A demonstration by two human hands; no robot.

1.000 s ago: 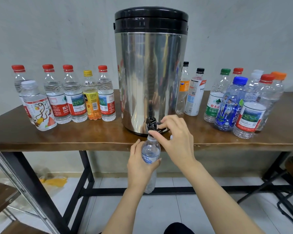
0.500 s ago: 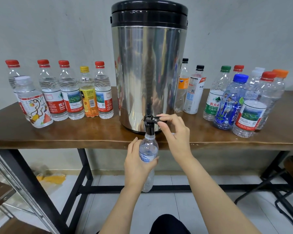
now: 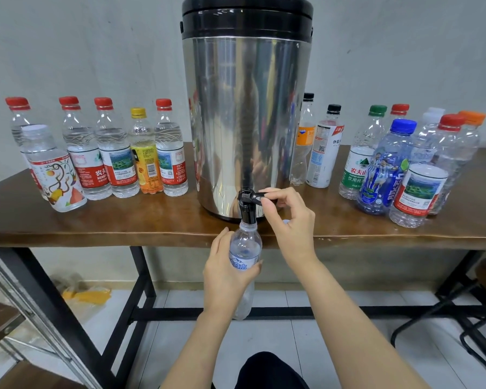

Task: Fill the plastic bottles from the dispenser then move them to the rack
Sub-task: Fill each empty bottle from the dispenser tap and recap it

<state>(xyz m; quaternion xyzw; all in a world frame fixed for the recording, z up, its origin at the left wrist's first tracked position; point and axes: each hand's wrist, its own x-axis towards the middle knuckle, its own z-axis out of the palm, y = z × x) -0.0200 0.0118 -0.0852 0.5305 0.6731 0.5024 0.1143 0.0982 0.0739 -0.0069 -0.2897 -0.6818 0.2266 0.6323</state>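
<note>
Under the tap [image 3: 247, 205], the left hand [image 3: 225, 277] grips a bottle [image 3: 246, 244] seemingly labelled 白水.

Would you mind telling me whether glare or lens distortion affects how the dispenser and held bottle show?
Head view: the steel dispenser carries streaky reflections, no blown-out glare; the wide angle leans the outer bottles outward; the held bottle and tap lever are sharp under soft light.

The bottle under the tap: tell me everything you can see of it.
The bottle is clear plastic, uncapped, with a blue-and-white label. It is held upright in front of the table edge, mouth at the black spout. The left hand grips its middle. Its fill level cannot be told.
</note>
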